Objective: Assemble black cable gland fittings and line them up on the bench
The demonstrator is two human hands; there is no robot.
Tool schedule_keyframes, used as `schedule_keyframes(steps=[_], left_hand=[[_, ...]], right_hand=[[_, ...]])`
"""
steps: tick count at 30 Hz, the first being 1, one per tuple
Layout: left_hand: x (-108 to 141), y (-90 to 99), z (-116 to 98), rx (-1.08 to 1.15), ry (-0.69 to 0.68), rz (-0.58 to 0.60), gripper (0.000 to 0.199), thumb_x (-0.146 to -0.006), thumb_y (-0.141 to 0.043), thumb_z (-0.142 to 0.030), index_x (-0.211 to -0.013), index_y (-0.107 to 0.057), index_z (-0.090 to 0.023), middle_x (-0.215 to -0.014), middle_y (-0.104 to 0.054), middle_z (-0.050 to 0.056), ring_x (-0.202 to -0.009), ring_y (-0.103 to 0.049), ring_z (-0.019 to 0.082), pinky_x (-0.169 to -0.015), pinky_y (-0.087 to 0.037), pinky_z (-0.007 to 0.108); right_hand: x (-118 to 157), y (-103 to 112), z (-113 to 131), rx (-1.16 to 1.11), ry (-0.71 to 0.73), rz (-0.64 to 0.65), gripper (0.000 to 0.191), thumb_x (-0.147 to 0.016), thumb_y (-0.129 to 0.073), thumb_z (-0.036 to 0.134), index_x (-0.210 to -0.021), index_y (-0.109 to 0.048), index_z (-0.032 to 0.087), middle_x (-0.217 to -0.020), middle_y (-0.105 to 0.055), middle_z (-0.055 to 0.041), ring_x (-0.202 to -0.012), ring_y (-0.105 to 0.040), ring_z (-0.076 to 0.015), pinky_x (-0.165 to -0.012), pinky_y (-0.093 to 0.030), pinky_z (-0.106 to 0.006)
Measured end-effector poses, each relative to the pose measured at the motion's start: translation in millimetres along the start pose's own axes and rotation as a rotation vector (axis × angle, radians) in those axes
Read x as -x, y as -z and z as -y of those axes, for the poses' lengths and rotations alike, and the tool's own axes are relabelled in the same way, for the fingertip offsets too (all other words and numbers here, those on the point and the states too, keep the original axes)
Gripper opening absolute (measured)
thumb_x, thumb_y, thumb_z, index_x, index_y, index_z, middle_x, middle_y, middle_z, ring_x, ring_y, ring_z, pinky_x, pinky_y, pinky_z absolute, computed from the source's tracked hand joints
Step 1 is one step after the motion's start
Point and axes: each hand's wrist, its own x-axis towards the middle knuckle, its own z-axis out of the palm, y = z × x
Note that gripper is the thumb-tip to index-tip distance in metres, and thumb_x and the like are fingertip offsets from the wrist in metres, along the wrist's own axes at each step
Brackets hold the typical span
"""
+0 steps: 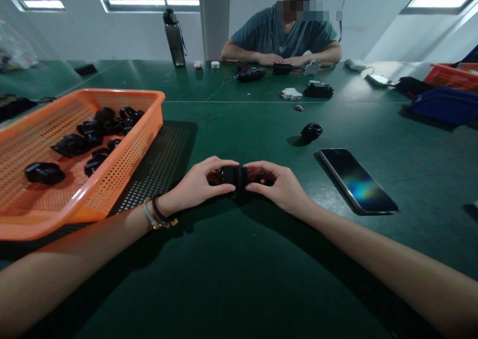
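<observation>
A black cylindrical part (pixel 234 176) is held level just above or on the green table (pixel 246 279); which of the two is hard to tell. My left hand (pixel 203 180) grips its left end between thumb and fingers, with a blue and a black bracelet at the wrist. My right hand (pixel 274 182) pinches the right end the same way. Both sets of fingers are closed around the part, and they hide its ends. Beyond my right hand, a smaller black ring-shaped part (pixel 311 131) rests on the table.
An orange basket (pixel 80 207) with several black parts (pixel 70 145) stands at the left. A phone (pixel 358 181) lies at the right. Farther back are a power drill (pixel 251 73), a bottle (pixel 174 39), a blue bin (pixel 444 105) and a seated person (pixel 261 35).
</observation>
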Motion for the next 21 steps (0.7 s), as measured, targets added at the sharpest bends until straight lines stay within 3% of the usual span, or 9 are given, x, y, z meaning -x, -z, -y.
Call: schedule_keyframes(steps=[21], left_hand=[[0.5,-0.1,0.3,-0.002,-0.012,-0.004,0.040,-0.073,-0.068,-0.027,-0.111,-0.060,-0.019,-0.100,-0.055,0.003,-0.082,-0.059,0.013,-0.074,-0.051,0.027]], right_hand=[[0.0,-0.2,-1.2,-0.028,-0.019,0.008,0.032,-0.069,-0.071,0.023,-0.101,-0.069,0.019,-0.086,-0.075,-0.0041,-0.078,-0.069,-0.0193,-0.070,-0.051,-0.033]])
